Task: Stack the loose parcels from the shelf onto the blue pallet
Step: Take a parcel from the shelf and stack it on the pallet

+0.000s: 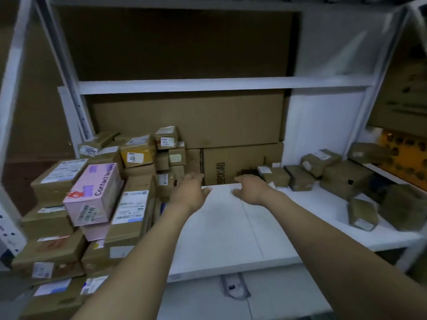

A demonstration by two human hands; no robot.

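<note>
Your left hand (189,192) and right hand (250,189), fingers (192,178) loose and empty, hover between the pink "Contact lenses" box (94,195) and the brown parcels (278,177).

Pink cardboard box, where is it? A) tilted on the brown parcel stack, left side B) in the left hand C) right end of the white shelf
A: the pink cardboard box lies tilted on the stack of brown cardboard parcels at left; the left hand and right hand hold nothing.

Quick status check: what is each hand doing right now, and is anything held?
Left hand: open, fingers loosely extended, holding nothing.
Right hand: open, holding nothing, reaching over the white shelf.
</note>
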